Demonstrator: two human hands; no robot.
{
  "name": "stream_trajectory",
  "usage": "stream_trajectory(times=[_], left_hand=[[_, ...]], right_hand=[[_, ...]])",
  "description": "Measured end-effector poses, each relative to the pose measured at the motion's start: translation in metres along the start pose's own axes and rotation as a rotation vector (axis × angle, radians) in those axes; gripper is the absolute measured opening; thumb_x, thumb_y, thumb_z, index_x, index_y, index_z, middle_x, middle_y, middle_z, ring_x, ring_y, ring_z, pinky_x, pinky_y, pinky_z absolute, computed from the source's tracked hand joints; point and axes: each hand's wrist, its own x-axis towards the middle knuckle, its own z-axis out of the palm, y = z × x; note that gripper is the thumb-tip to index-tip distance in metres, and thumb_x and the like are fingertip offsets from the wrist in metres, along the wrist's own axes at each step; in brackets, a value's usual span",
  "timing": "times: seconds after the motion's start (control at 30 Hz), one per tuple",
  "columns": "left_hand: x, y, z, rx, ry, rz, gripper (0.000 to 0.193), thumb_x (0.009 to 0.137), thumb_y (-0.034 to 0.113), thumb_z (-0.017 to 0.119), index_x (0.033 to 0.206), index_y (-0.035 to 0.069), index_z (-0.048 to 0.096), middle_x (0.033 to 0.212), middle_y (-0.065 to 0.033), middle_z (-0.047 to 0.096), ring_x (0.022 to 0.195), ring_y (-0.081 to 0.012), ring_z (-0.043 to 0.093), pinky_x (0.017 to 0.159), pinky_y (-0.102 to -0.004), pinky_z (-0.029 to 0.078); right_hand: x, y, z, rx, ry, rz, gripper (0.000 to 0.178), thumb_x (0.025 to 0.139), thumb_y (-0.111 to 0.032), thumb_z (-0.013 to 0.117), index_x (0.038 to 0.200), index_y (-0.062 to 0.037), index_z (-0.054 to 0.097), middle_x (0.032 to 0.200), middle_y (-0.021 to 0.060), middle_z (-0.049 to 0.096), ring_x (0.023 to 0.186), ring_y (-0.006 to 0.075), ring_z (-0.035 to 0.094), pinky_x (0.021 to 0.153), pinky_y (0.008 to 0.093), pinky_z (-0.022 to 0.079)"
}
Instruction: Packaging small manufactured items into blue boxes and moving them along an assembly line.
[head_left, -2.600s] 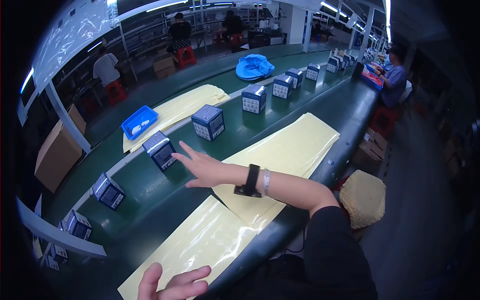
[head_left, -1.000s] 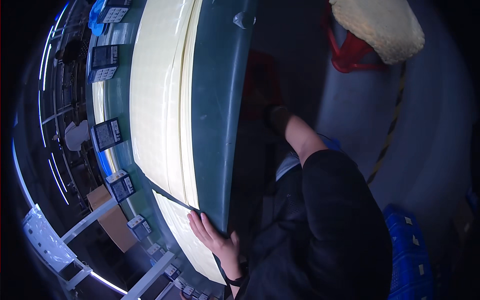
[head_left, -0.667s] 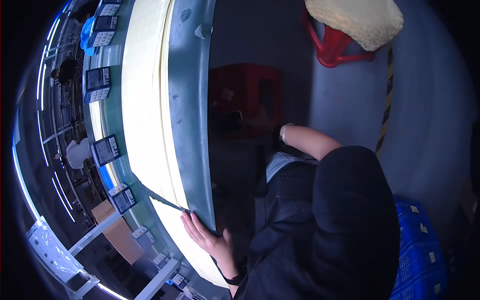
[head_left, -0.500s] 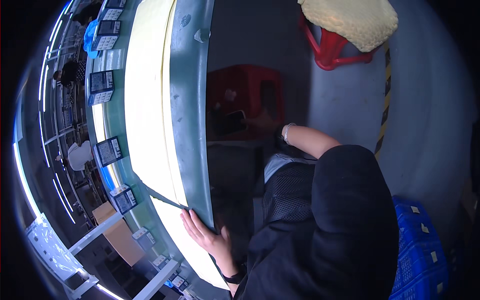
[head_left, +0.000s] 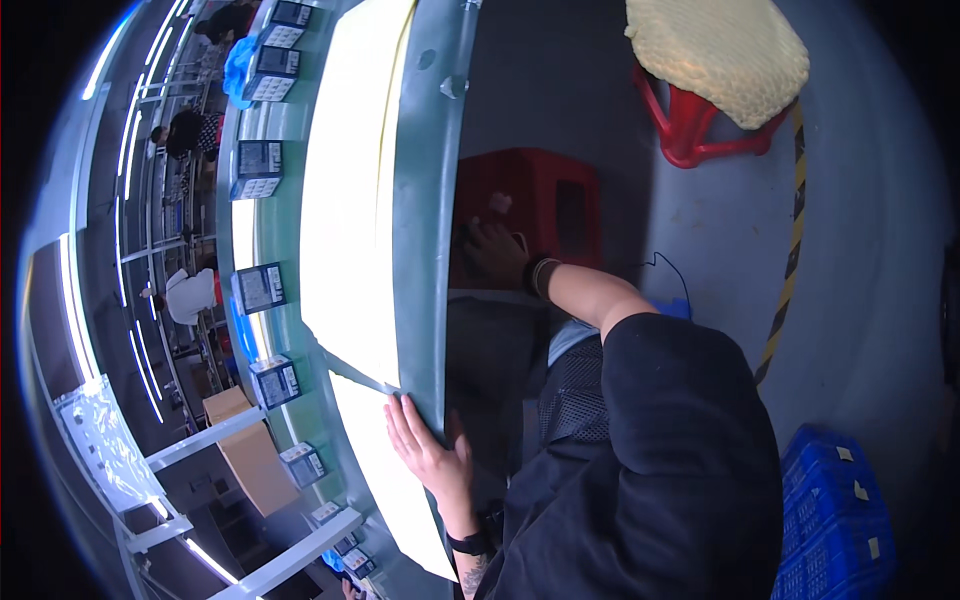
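My left hand [head_left: 432, 458] lies flat on the green worktable's edge, fingers together and stretched over a pale yellow-white sheet [head_left: 375, 430]. Its fingertips touch near the narrow gap beside a second, longer pale sheet [head_left: 350, 190]. Below the table edge, my right hand [head_left: 497, 252] reaches down in shadow to a red plastic stool [head_left: 575, 175]. Its fingers look spread over the seat, and I see nothing gripped in them. A small pale scrap [head_left: 500, 202] lies on the stool beside that hand. The phone-like dark slab is no longer discernible.
Several dark boxes with white labels [head_left: 260, 288] stand along the worktable [head_left: 425, 250]. A cardboard piece [head_left: 250, 455] leans beyond a metal frame. Another red stool [head_left: 690, 125] carries a yellow cushion [head_left: 725, 55]. Blue crates [head_left: 835, 520] stand lower right; a thin black cable [head_left: 675, 268] hangs nearby.
The view has shifted, moving the scene rightward. My right hand held a dark phone-like slab over the stool; now the hand rests lower on the seat. My left hand stays on the sheet.
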Motion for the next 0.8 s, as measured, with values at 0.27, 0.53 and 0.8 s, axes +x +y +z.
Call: stream_trajectory(times=[0.27,0.53,0.8], left_hand=[[0.006,-0.001,-0.001,-0.019,-0.015,0.007,0.065,0.076,0.012,0.067,0.134,-0.002,0.041,0.139,-0.0226,0.041,0.13,-0.0421,0.037,0.106,-0.0518,0.031],[0.014,0.001,-0.001,-0.046,-0.065,-0.019,0.066,0.075,0.019,0.065,0.133,-0.003,0.042,0.139,-0.0232,0.041,0.13,-0.0434,0.037,0.106,-0.0537,0.03],[0.022,0.004,-0.002,-0.116,-0.075,-0.018,0.071,0.07,0.017,0.067,0.134,-0.001,0.042,0.141,-0.0224,0.039,0.131,-0.0422,0.035,0.106,-0.0542,0.029]], right_hand=[[0.041,-0.019,0.003,-0.032,-0.051,-0.063,0.044,0.085,-0.026,0.053,0.123,-0.0039,0.053,0.136,0.0165,0.044,0.125,0.0369,0.041,0.099,0.0586,0.033],[0.102,-0.043,-0.049,-0.075,-0.613,0.06,0.046,0.09,-0.028,0.052,0.128,-0.0027,0.051,0.139,0.0147,0.044,0.128,0.0347,0.04,0.102,0.0534,0.035],[0.069,-0.046,-0.104,0.159,-0.557,0.166,0.049,0.089,-0.03,0.055,0.13,-0.0032,0.048,0.139,0.0153,0.043,0.127,0.0346,0.041,0.103,0.05,0.035]])
